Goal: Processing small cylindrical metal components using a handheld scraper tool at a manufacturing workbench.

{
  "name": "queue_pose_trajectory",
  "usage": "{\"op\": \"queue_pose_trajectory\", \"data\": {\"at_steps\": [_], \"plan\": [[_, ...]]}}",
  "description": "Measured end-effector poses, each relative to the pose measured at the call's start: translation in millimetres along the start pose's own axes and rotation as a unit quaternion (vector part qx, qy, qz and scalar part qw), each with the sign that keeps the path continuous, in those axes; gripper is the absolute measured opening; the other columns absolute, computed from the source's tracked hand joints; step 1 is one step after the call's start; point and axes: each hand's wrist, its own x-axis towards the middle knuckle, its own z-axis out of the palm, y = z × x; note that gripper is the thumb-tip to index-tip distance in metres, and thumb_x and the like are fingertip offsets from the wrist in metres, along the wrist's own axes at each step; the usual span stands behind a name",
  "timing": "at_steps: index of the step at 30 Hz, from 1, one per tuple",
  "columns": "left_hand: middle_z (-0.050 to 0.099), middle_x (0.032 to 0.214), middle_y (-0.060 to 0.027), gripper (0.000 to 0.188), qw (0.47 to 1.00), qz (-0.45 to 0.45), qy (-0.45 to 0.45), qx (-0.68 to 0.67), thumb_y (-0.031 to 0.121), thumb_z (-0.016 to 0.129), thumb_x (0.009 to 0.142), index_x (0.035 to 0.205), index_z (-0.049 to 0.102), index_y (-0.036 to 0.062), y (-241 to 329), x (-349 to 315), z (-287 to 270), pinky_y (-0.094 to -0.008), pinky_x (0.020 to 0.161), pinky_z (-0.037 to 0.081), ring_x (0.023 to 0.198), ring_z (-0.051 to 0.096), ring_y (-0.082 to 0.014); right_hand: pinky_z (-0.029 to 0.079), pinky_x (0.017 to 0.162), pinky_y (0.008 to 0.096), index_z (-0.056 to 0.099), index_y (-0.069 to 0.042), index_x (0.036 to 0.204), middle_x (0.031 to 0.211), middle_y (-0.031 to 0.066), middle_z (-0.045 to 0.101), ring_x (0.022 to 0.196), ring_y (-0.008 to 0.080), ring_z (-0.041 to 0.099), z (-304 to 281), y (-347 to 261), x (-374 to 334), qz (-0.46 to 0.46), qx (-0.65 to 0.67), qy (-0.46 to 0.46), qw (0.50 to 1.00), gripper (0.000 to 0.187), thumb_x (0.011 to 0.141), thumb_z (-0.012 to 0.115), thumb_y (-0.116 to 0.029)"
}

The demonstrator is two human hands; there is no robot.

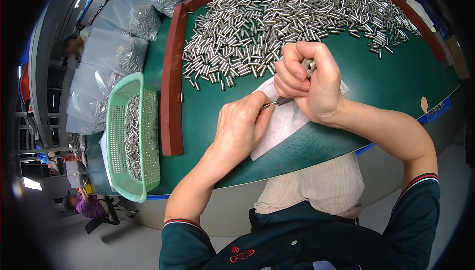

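Note:
My left hand [240, 124] is closed in a pinch, with a small metal pin [267, 105] between thumb and forefinger. My right hand [316, 84] is wrapped in a fist around a hand tool with a pale, wrapped-looking handle. The tool's dark, narrow tip [284, 100] comes out below the fist and meets or nearly meets the pin; its exact kind is hidden by the fingers. Beneath both hands lies a whitish, smudged cloth [277, 134] on the green tabletop [396, 79]. Beyond them spreads a large heap of shiny metal pins [232, 52].
A red-brown raised border [173, 97] fences the heap. Left of it stands a light green perforated basket [151, 156] holding more pins. Clear plastic bags [114, 54] of pins line the far left. A blue bin [438, 110] sits at the right edge. Another person [90, 205] is far off at lower left.

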Motion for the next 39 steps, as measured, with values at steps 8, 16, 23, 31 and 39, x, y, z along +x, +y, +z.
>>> {"op": "queue_pose_trajectory", "data": {"at_steps": [8,16,23,31,39], "plan": [[0.056,0.061,-0.0146,0.006,1.0,0.008,-0.007,0.008,0.001,0.059,0.072,0.075,0.055,-0.0028,1,4,1,-0.0299,0.047,0.042,0.049,0.055,-0.0245,0.017,0.04,0.0228,0.029,-0.011,0.052,0.042,-0.0033,0.024,0.038,0.0065,0.017,1,4,1,-0.019,-0.095,-0.002,0.995,0.036,0.083,0.03,-0.028],[0.055,0.064,-0.0081,0.011,0.978,-0.114,-0.046,-0.168,0.009,0.055,0.08,0.078,0.049,-0.0008,-3,5,-12,-0.0272,0.049,0.041,0.053,0.051,-0.0157,0.017,0.039,0.0239,0.029,-0.011,0.052,0.041,-0.0026,0.024,0.038,0.0075,0.017,1,1,2,0.006,-0.063,0.005,0.998,0.035,0.082,0.03,-0.028],[0.054,0.078,-0.0036,0.015,0.649,-0.224,-0.096,-0.721,0.011,0.049,0.087,0.099,0.051,0.0013,-24,7,-22,-0.0175,0.046,0.026,0.048,0.032,-0.0036,0.018,0.04,0.0246,0.028,-0.012,0.05,0.039,-0.0023,0.024,0.036,0.0082,0.016,4,0,0,0.022,-0.054,0.009,0.998,0.036,0.083,0.029,-0.028],[0.042,0.063,-0.0009,0.032,0.704,-0.231,0.043,-0.671,0.03,0.046,0.089,0.065,0.043,0.0084,-42,7,-38,-0.0199,0.045,0.025,0.051,0.032,-0.0058,0.017,0.04,0.0247,0.027,-0.012,0.05,0.04,-0.0024,0.023,0.037,0.008,0.016,6,-1,2,0.02,-0.058,0.008,0.998,0.035,0.082,0.027,-0.025],[0.047,0.05,-0.0018,0.013,0.972,-0.166,0.157,-0.052,0.012,0.063,0.072,0.071,0.058,0.0005,-49,11,-41,-0.0267,0.045,0.036,0.046,0.046,-0.0115,0.016,0.039,0.0232,0.029,-0.012,0.052,0.04,-0.0027,0.025,0.037,0.0067,0.016,3,-1,3,0.022,-0.047,0.009,0.999,0.033,0.081,0.029,-0.026]]}}
